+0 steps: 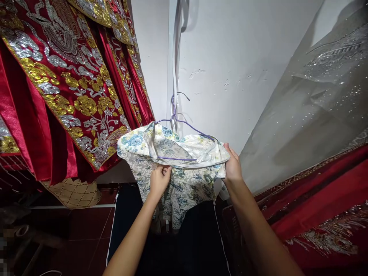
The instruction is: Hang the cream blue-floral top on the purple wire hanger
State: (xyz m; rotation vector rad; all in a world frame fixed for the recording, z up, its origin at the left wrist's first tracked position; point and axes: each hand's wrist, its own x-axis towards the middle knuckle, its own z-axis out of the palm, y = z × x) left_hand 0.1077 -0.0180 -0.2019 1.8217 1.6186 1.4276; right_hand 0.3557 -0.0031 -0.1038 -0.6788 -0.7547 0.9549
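A pale floral garment (189, 178) with blue and yellow flowers hangs in front of me on a purple wire hanger (191, 127). Its wide neckline gapes, and the hanger's lower bar shows inside the opening. My left hand (160, 179) pinches the fabric just below the front neckline edge, left of the middle. At the right shoulder, my right hand (232, 164) is closed around the garment's edge, thumb toward me and some fingers behind the cloth. The garment's lower part drops down between my dark-clad legs.
Red costumes (74, 84) with gold and silver embroidery hang at the left. A sheer, sparkling pale fabric (313, 103) hangs at the right, above red embroidered cloth (324, 214). Behind the hanger is a white wall (224, 57) with a vertical white strap (174, 69). The floor (86, 226) has dark red tiles.
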